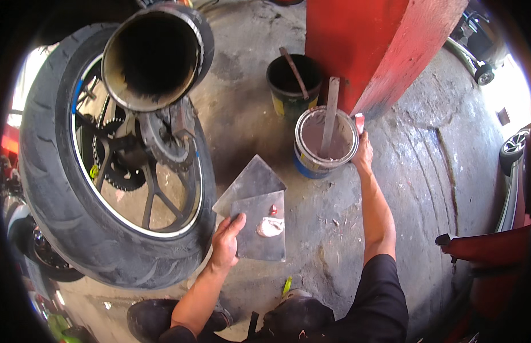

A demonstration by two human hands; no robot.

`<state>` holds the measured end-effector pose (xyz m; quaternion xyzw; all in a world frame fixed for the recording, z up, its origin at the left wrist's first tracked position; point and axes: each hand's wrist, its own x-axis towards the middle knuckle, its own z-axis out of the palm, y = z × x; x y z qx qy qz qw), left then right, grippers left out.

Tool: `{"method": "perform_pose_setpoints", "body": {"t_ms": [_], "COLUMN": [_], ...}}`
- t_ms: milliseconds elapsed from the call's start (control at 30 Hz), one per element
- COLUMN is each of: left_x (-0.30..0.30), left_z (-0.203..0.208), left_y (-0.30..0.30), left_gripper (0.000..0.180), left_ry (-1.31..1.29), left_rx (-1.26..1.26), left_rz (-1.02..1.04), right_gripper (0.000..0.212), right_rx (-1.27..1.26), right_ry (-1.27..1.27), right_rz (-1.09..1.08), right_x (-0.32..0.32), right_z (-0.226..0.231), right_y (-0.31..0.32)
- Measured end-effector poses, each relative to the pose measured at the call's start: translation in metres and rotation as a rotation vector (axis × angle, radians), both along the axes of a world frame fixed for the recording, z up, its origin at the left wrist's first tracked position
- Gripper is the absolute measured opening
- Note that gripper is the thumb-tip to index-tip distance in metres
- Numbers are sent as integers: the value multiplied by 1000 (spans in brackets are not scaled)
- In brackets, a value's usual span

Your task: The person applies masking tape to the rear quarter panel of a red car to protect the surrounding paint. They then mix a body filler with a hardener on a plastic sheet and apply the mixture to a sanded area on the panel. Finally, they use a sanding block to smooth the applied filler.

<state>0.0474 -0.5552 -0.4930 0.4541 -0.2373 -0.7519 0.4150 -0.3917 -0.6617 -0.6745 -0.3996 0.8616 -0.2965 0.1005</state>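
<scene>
My left hand [225,243] grips two thin grey sheets, thumb on top. The upper sheet [251,237] carries a pinkish-white blob of paste [270,227] and, just above it, a small red dab [273,210]. The other sheet [249,180] fans out beneath it toward the wheel. At the right rim of an open can of greyish filler [314,167], my right hand [363,153] is closed on a small red-and-white object [359,121], perhaps a tube; the fingers are partly hidden. A flat mixing stick [330,114] stands in the can.
Left of my hands is a motorcycle rear wheel [114,260], with a wide exhaust pipe [108,94] above it. A dark bucket [283,102] holding a stick [295,73] stands behind the can, against a red pillar [357,51]. A red panel [488,247] juts in at right.
</scene>
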Motion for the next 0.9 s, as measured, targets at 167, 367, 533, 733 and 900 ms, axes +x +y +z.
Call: {"method": "perform_pose_setpoints", "body": {"t_ms": [167, 367, 533, 733, 900], "left_x": [-8, -18, -36, -70, -80], "left_z": [6, 5, 18, 31, 26], "left_y": [-3, 0, 10, 32, 56], "left_gripper": [24, 39, 55, 63, 63], "left_ry": [95, 48, -16, 16, 84], "left_rx": [-22, -216, -409, -397, -298], "left_rz": [-90, -326, -511, -887, -1015], "right_gripper": [56, 80, 59, 66, 52], "right_rx": [43, -293, -537, -684, -499], "right_ry": [-60, 266, -903, -1981, -1828], "right_rz": [-18, -196, -53, 131, -52], "right_x": [-6, 2, 110, 184, 169], "right_z": [23, 34, 99, 163, 162], "right_y": [0, 53, 174, 220, 241]}}
